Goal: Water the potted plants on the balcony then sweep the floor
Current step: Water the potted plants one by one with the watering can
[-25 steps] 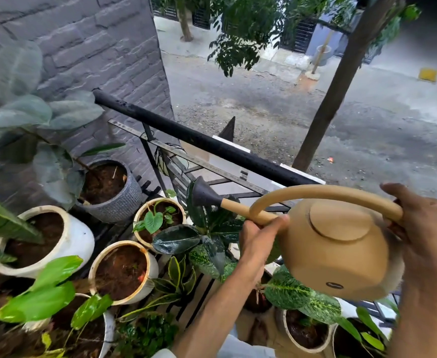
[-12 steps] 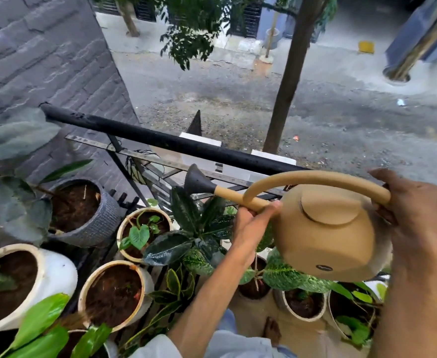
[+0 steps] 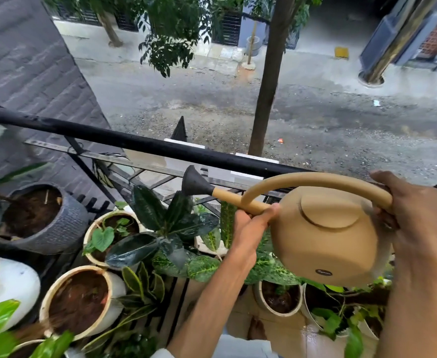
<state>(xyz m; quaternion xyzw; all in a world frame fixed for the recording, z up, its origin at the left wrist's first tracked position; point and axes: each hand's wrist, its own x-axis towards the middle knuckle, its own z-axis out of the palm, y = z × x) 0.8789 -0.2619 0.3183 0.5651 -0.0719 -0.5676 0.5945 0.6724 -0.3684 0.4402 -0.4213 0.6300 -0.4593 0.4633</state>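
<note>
Right hand (image 3: 413, 220) grips watering can (image 3: 323, 239) handle at right; left hand (image 3: 251, 228) wraps spout mid-frame, above plants (image 3: 165, 223).

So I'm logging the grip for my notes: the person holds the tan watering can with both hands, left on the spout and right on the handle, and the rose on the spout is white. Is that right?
Not quite: the rose is black, not white, as the head view shows. The rest stands: the left hand grips the spout of the tan watering can and the right hand holds its handle.

Bare forearms, pale sleeve (image 3: 240, 348)
</note>
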